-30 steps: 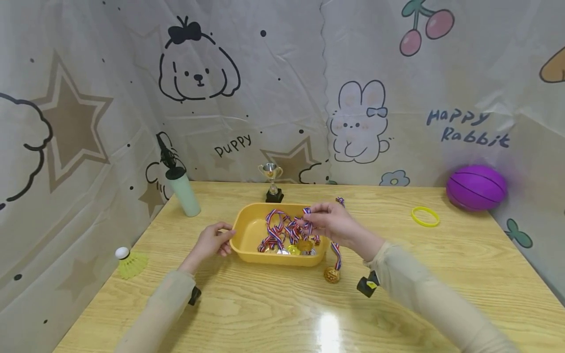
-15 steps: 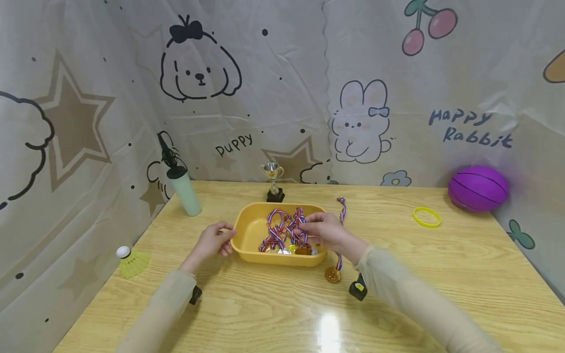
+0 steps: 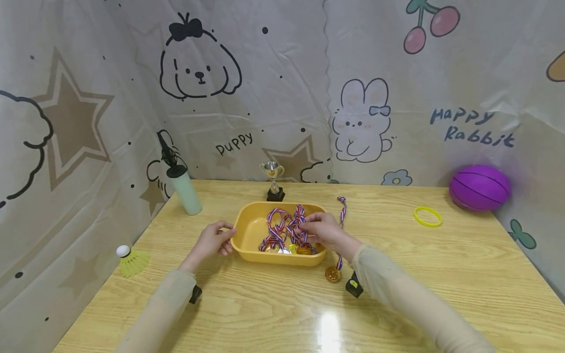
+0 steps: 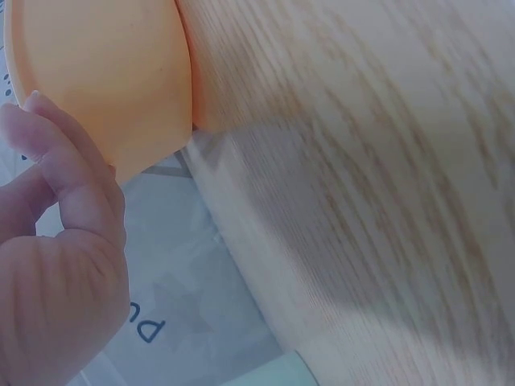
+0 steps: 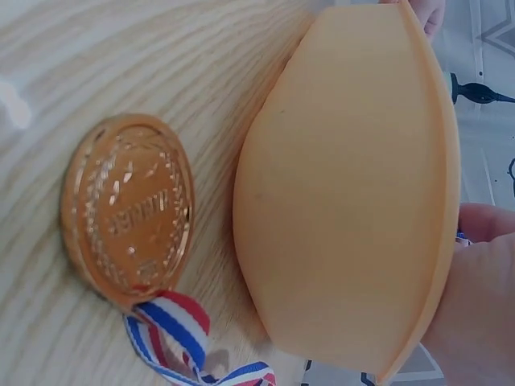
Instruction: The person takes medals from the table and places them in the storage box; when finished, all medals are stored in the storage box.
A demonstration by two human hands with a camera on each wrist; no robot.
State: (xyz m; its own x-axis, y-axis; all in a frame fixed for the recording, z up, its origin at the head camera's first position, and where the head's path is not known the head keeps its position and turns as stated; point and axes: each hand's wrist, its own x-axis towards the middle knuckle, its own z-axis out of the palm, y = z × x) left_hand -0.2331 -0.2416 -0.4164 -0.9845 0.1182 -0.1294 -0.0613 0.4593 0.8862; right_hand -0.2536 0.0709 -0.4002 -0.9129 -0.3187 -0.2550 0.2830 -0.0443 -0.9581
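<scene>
A yellow plastic basin [image 3: 278, 259] sits mid-table with several medals on red, white and blue ribbons inside. My left hand [image 3: 213, 241] holds the basin's left rim between thumb and fingers; the left wrist view shows its fingers [image 4: 84, 189] at the basin wall [image 4: 121, 72]. Over the basin's right end, my right hand [image 3: 328, 233] pinches the ribbon [image 3: 299, 212] of a medal. That medal's disc [image 3: 303, 250] is low among the others. In the right wrist view, the basin wall [image 5: 346, 177] hides most of this hand. Outside lies another gold-coloured medal [image 5: 129, 209], its ribbon trailing backward.
A small trophy [image 3: 274, 182] stands behind the basin. At back left is a green bottle with a black top [image 3: 185, 191], with a yellow shuttlecock [image 3: 131, 260] nearer. A yellow ring [image 3: 427, 216] and a purple ball [image 3: 479, 188] lie to the right.
My right hand has lowered the ribbon and medal into the basin, moving slightly left, and has stayed nearly still over the last half second. The left hand keeps its place on the rim.
</scene>
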